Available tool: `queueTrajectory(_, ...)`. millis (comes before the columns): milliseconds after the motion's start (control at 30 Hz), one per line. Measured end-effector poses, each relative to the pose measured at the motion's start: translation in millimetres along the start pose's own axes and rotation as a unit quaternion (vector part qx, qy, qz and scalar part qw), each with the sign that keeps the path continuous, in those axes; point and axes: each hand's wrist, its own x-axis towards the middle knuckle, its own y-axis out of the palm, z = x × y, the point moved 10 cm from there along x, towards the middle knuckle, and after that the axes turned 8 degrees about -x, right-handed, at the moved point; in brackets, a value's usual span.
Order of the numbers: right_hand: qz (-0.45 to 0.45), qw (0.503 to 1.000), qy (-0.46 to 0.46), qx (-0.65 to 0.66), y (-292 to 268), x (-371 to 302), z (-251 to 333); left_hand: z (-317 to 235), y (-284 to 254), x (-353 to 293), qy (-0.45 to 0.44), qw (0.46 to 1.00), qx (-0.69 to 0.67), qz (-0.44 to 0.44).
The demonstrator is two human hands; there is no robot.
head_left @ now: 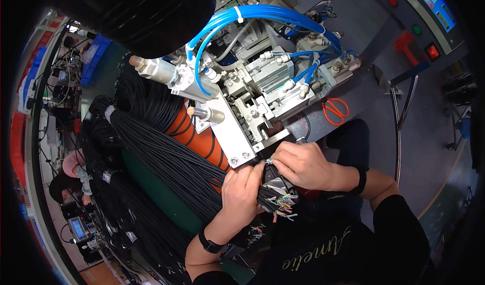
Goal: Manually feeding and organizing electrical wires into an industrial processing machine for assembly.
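My left hand (241,191) is closed around black cables, its thumb and fingertips beside the lower edge of a metal machine head. Out of its palm side stick the bundle's stripped colored wire ends (280,204). My right hand (305,166) pinches a small pale wire end (269,161) right in front of my left fingertips. Just above both hands is the silvery machine (257,113), with its flat plate (230,133) and clamp blocks. The exact contact between wire and machine is hidden by my fingers.
A long bundle of black cables (166,143) lies to the left over an orange surface (184,133). Blue air hoses (268,11) arch over the machine. Red-handled scissors (335,111) lie right of it. A control panel (429,12) stands far right. Another person (70,176) sits far left.
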Motion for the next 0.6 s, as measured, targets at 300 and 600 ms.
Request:
queueTrajectory(300, -0.040, 0.999, -0.023, -0.012, -5, -4, 3, -6, 1, -3, 0.044, 0.999, 0.004, 0.021)
queueTrajectory(600, -0.040, 0.999, -0.008, -0.015, -3, -3, 1, -12, 4, -2, 0.056, 0.996, 0.056, 0.041)
